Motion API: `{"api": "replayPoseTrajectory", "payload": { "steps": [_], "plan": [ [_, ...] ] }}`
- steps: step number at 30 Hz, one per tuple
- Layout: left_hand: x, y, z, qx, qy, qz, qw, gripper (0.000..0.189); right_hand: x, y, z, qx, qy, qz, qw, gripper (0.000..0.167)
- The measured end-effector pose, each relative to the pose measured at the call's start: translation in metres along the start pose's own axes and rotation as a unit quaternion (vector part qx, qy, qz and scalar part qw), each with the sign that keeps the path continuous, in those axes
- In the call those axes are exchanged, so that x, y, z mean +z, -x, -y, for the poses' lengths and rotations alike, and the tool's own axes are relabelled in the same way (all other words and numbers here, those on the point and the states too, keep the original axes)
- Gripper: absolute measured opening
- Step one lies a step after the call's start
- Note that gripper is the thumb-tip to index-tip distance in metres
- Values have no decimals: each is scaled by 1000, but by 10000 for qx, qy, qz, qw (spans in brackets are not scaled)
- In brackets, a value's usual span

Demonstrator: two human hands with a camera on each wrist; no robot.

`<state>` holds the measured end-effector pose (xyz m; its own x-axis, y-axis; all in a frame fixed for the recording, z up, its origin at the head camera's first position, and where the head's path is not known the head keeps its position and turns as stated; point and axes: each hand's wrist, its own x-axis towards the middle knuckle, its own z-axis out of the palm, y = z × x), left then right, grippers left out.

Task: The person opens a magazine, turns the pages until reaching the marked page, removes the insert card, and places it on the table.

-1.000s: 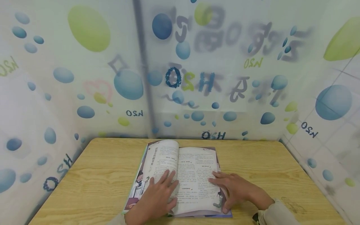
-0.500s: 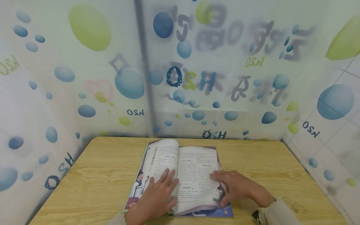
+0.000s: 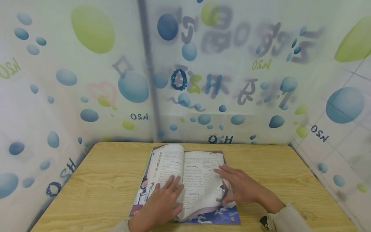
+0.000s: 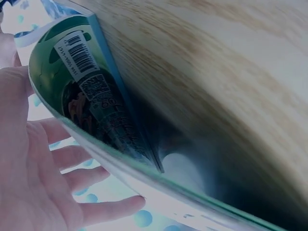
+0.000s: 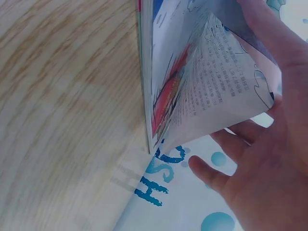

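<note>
An open magazine [image 3: 200,170] with printed text lies on the wooden table. My left hand [image 3: 162,203] rests on its left page, fingers spread near the spine. In the left wrist view, the magazine's green cover with a barcode [image 4: 79,55] bulges beside the left hand [image 4: 43,163]. At the lower right, my right hand [image 3: 246,188] holds the edge of a right-hand page between thumb and fingers. That page is lifted and bent, baring a blue illustrated page [image 3: 221,216] below. The right wrist view shows the raised page [image 5: 211,91] curving toward the right hand [image 5: 269,163].
The wooden table [image 3: 101,180] extends on both sides of the magazine. Behind it and at the sides hang pale curtains [image 3: 185,125] printed with blue and green drops and "H2O" lettering.
My right hand has lifted the page's lower right corner and moved slightly up and left with it. More of the blue page beneath shows. My left hand stays in place.
</note>
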<state>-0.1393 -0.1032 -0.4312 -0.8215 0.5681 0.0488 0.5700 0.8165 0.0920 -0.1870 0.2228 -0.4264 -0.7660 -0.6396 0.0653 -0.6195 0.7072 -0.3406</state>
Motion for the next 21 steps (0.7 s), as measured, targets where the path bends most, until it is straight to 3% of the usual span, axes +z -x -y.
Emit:
{"api": "replayPoseTrajectory", "payload": {
  "steps": [6,14,21],
  "plan": [
    [0,-3,-5,78,35,-32,10000,59,-1,-2,1,-136,72,-265,9995,103],
    [-2,-5,-13,497,-221,29,9985,75,-2,-2,5,-133,-40,-409,9991,100],
    [0,-8,-14,866,-579,-323,9940,62,-1,-1,4,-163,-80,-451,9988,96]
  ]
}}
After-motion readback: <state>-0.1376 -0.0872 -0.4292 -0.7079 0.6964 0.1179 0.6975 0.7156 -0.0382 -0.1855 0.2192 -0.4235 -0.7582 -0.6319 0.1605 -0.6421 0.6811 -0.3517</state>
